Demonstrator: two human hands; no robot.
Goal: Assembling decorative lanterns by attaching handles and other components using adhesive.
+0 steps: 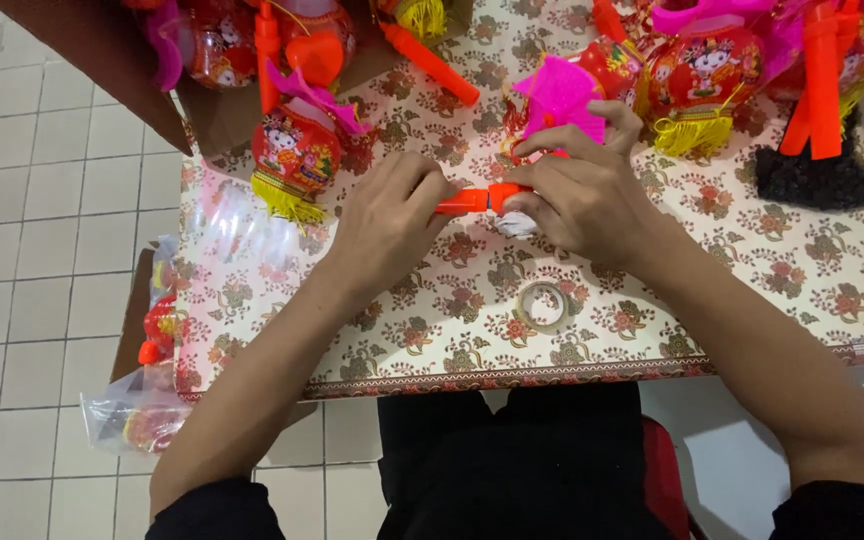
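Head view, both hands at mid tabletop (712,235), which carries a floral-patterned cover.

Left hand (384,222): fingers curled and pressed together around one end of an orange plastic handle (467,201). Knuckles up, wrist resting low toward the near edge.

Right hand (584,195): fingers closed on the other end of the same orange handle, thumb and forefinger pinching where it meets a small white part (515,224). The white part sits just under the fingers; what it is cannot be made out, possibly a cap or wad. The handle runs level between the two hands, just above the tabletop.

Just beyond the right hand: a pink lantern piece (559,97), touching or nearly touching the fingertips.

Beyond the left hand: a red toy lantern (295,150) with a yellow tassel, lying on its side. Further beyond it, an open cardboard box (217,115) with more lanterns.

Near side of the right hand, apart from it: a roll of clear tape (542,305), lying flat.

Far right of the right hand: an upright orange handle (822,80) over a dark fuzzy lump (817,175).

Left of the left hand, off the tabletop edge: clear plastic bags (142,405) with red items inside, above a tiled floor (22,250).
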